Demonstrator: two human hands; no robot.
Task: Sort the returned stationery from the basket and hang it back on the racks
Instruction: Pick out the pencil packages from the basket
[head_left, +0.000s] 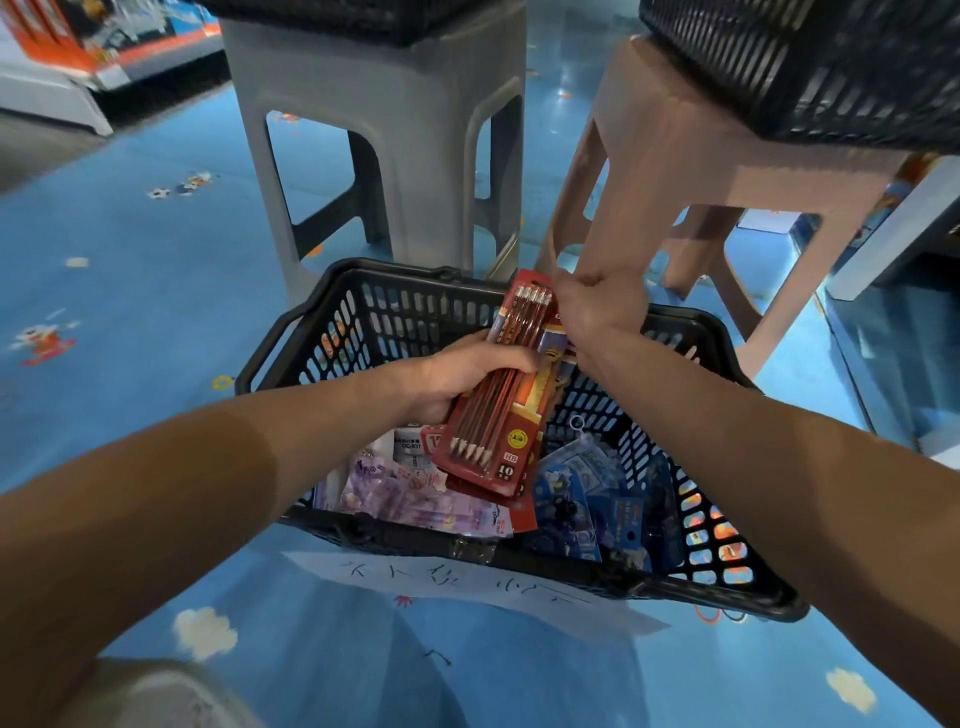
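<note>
One batch lifted, none yet hung

Red pencil packs (498, 415) are held over the basket (270, 343), the left hand (462, 371) with fingers curled round them, the right hand (597, 306) gripping their 12 o'clock end. Purple packs (405, 493) and blue packs (582, 499) remain inside; no rack is seen.

A red pencil pack (496, 415) tilts above the black basket (395, 312).

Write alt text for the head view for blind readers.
The left hand grips a red pack of pencils and the right hand pinches its top, above a black basket of stationery on a blue floor. A grey stool and a pink stool stand behind.
</note>
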